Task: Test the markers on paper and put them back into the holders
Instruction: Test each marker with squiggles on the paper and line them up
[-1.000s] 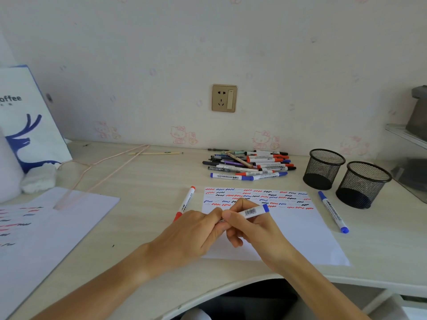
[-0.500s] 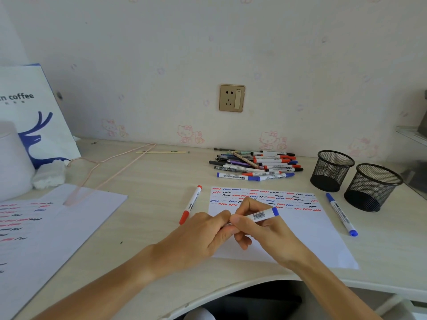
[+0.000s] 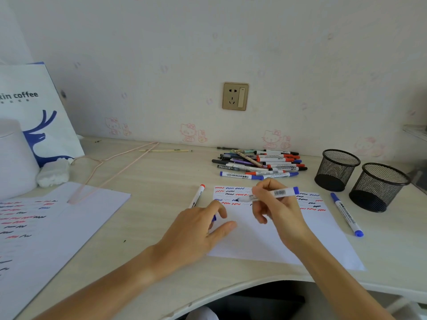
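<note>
right hand (image 3: 277, 211) pinches the uncapped blue marker (image 3: 275, 194), left hand (image 3: 198, 229) holds its cap (image 3: 214, 218); I'd drag the tip lightly onto bare paper (image 3: 265, 239) below the squiggles

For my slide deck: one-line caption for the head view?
Right hand holds an uncapped blue marker over the test paper; left hand holds its cap.

Uncapped blue marker (image 3: 275, 194) above paper (image 3: 277, 239)
</note>
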